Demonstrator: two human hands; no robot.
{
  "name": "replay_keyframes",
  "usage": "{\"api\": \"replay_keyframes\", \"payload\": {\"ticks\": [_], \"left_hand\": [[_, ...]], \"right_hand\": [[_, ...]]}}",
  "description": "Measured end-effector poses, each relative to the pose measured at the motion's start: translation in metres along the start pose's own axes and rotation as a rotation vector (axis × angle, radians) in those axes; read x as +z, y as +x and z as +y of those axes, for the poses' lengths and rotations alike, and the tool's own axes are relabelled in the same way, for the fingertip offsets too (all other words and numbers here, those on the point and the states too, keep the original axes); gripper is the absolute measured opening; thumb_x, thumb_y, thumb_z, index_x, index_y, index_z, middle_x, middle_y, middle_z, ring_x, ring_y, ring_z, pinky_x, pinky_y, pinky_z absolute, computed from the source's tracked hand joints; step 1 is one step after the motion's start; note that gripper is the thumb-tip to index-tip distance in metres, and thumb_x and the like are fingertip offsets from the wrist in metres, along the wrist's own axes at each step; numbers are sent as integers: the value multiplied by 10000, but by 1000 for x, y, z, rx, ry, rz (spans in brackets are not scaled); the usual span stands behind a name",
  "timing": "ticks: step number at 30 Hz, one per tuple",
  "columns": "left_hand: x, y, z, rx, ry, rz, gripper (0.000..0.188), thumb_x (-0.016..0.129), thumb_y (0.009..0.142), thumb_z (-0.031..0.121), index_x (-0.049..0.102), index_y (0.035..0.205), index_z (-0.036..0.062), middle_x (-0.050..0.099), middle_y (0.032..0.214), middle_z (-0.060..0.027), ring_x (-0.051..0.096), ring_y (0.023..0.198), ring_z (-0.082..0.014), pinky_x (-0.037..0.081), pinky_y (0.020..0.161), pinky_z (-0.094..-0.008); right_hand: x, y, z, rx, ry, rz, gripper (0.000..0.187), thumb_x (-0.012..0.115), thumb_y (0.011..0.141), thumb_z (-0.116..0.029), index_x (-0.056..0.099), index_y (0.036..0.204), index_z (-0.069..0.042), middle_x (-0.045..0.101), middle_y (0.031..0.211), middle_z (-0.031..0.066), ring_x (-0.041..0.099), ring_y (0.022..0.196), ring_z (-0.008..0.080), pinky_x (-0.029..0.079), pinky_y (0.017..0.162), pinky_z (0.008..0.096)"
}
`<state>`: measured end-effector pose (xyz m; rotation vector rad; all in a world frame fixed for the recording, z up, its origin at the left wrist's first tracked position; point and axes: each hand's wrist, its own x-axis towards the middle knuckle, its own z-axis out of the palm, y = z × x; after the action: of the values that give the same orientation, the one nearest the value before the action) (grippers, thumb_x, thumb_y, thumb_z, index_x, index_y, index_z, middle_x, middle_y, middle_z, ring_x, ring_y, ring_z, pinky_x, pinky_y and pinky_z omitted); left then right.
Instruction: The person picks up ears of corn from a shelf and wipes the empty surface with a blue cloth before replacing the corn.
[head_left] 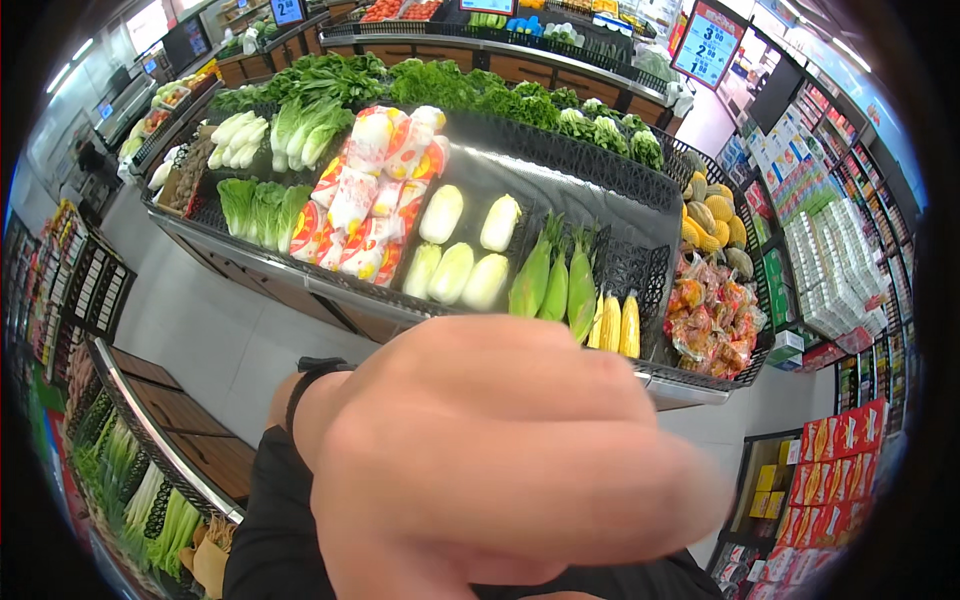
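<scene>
A hand fills the near middle of the view, very close to the camera and blurred. It shows its back, with the fingers curled in toward the palm — whether they hold anything cannot be told, since the palm side is hidden. A dark band sits at the wrist, which comes in from the left, and dark clothing lies below it. Which hand it is cannot be told for sure, and no second hand is in view.

Just beyond the hand stands a long vegetable stand with black mesh trays, running from far left to near right. Nearest the knuckles are ears of corn — yellow, stripped ones at the right, and green-husked ones just to their left. Left of those lie pale cabbages, oblong and cream-coloured, in two short rows. Further left is a heap of wrapped packs in red, orange and white, then leafy greens and white-stemmed bunches. Dark green leaves line the far edge of the stand.

At the right end sit yellow-brown melons and bagged orange fruit. Shelves of boxed goods run along the far right, with red packs nearer. Another stand with greens stands at the near left.
</scene>
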<state>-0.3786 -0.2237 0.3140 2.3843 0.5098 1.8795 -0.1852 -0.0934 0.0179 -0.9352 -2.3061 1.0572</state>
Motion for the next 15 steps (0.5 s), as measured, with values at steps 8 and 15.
{"api": "replay_keyframes", "payload": {"ticks": [8,15], "left_hand": [[3,-4,-5,-11,38,40,335,574,776,-32,623,1098,48,680,910,-119,649,732,-244,511,601,-344],[48,-167,-106,-1048,-154,52,417,574,908,141,506,1303,23,588,1189,-112,573,1082,-201,461,900,-315]], "right_hand": [[-2,-4,0,3,-6,100,236,729,716,-171,610,846,-14,628,690,173,639,645,324,502,606,376],[17,4,21,241,232,316,233,730,758,-136,608,884,18,641,662,117,629,587,169,492,554,320]]}}
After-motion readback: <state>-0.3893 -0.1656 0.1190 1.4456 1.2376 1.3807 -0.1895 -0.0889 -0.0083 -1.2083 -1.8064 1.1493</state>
